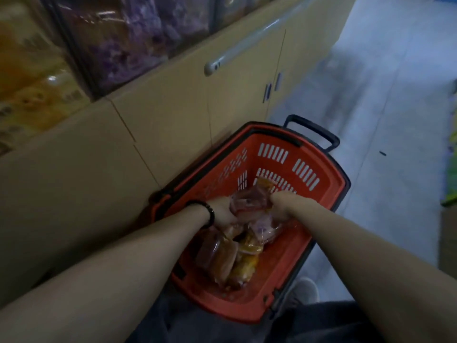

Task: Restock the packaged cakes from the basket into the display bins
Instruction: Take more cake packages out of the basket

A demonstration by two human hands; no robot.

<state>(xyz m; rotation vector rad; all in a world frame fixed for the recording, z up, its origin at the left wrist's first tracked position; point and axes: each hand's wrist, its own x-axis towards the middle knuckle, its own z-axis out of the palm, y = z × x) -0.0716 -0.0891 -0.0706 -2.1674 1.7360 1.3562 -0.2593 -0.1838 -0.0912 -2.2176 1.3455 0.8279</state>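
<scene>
Dark trousers [210, 328] and a pale shoe [305, 290] sit lowest in the view, and both bare arms reach down over them into the red basket [321, 243] on the floor. In the basket lie the packaged cakes [220, 256], brown and yellow ones heaped toward the near left wall and a purple one just past them. Up top of the heap, the left hand [222, 211], black bracelet [210, 214] at the wrist, grips one end of a reddish pack [249, 201]. The right hand [282, 203] has its fingers curled on the other end, so the pack sits between the two hands, low inside the basket. Beyond, the basket's black handle [314, 131] stands up, hard against a beige cabinet [173, 115]. Pale tiled floor [371, 107] runs off right. Farthest up, blurred, the display bins [128, 38] show purple and orange packs.
</scene>
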